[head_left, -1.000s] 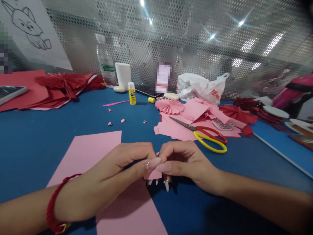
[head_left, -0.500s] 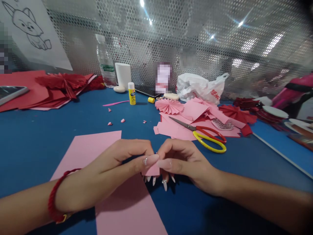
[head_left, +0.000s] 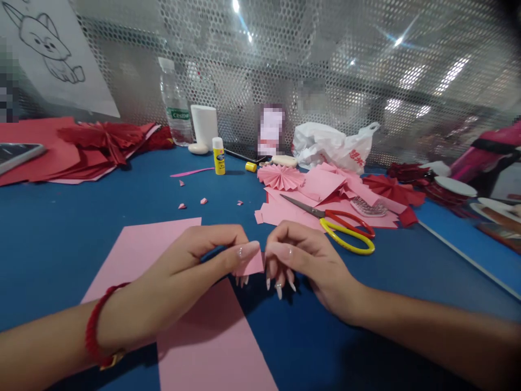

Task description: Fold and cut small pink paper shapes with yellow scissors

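Note:
My left hand (head_left: 191, 274) and my right hand (head_left: 303, 260) meet just above the blue table (head_left: 61, 239), both pinching a small piece of pink paper (head_left: 251, 266) between thumb and fingers. The left thumb lies over the piece's left side; the right fingertips hold its right edge, with the other fingers curled down. A large pink paper sheet (head_left: 179, 320) lies flat under my left hand and forearm. A red cord bracelet (head_left: 94, 334) is on my left wrist.
Red and yellow scissors (head_left: 340, 225) rest on a pile of pink paper cut-offs (head_left: 321, 195) with a pink pleated fan (head_left: 280, 176). Behind stand a glue stick (head_left: 218, 156), a water bottle (head_left: 175, 106), a white cup (head_left: 204, 125) and a white plastic bag (head_left: 331, 144). Red paper (head_left: 57, 146) lies far left.
Both hands have lifted slightly and moved away from me with the small pink piece. More of the piece shows between the thumbs now.

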The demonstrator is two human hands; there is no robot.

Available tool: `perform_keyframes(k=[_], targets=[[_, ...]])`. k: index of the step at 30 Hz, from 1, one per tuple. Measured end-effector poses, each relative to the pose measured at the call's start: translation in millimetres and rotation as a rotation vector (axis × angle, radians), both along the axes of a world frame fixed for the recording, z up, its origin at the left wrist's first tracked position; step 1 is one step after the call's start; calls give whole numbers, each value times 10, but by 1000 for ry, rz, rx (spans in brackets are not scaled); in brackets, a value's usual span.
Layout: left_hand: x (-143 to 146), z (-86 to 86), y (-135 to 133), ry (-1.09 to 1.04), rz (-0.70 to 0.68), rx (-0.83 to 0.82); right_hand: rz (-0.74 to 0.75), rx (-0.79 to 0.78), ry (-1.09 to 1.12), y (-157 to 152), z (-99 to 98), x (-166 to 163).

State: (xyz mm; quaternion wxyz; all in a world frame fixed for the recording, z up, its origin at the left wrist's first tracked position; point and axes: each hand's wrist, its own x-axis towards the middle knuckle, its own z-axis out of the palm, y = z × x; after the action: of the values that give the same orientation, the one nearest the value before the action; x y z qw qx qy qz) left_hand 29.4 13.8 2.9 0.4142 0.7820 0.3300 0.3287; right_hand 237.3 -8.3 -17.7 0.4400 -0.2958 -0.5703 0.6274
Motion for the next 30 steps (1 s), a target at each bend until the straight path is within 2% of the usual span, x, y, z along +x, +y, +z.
perform_keyframes(k=[4,7,13,15,17,19,22,25,30], targets=[[0,-48,-29,-6,-81,-105,76,16,-62,-54,21,-38],[9,-40,-42,-44,-99,-175,73,45,-71,-68,19,-34],[16,31,-47,-49,-124,-84,27,60,-95,-33,-17,-6],[22,44,-43,-33,-111,-50,-77,137,-183,-50,-30,-5],[29,43,-35,-18,-81,-29,-238,278,-306,-78,-39,-1],[29,32,-25,-13,-65,-33,-318,437,-432,-107,-36,6],[11,10,-17,-15,-96,-87,-212,614,-576,-130,-8,16],[-21,-4,-25,-29,-176,-164,-115,743,-608,-129,18,20],[-55,3,-48,-36,-212,-194,-91,799,-572,-124,18,23]])
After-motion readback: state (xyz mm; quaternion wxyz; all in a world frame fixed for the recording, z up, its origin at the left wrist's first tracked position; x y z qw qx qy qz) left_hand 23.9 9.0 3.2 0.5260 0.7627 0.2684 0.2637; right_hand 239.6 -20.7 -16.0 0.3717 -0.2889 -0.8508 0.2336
